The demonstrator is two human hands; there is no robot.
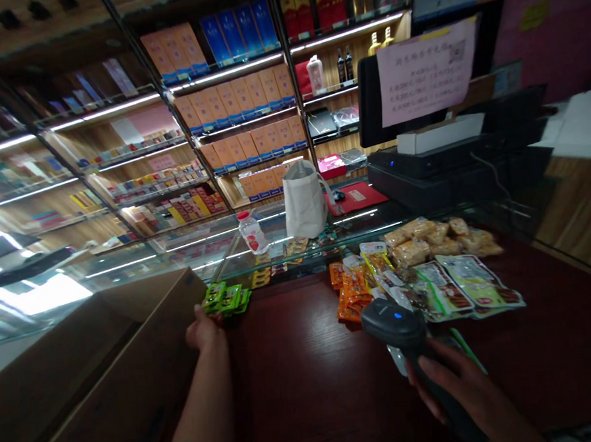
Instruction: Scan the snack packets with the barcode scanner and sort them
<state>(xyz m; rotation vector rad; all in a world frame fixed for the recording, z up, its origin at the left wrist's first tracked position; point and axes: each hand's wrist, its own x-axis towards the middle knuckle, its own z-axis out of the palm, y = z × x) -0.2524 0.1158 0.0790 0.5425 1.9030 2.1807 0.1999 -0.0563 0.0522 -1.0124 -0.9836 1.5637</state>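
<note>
Green packets reached by left hand, grip unclear | scanner gripped by right hand | orange packs could be knocked if scanner is swung low

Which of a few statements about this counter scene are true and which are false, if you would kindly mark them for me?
1. The right hand holds a dark scanner. True.
2. The left hand is at the orange packets. False: it is at the green packets.
3. An open cardboard box is on the person's left. True.
4. The bottle near the white bag has a blue cap. False: its cap is red.
5. A printed sheet covers part of the monitor. True.
</note>
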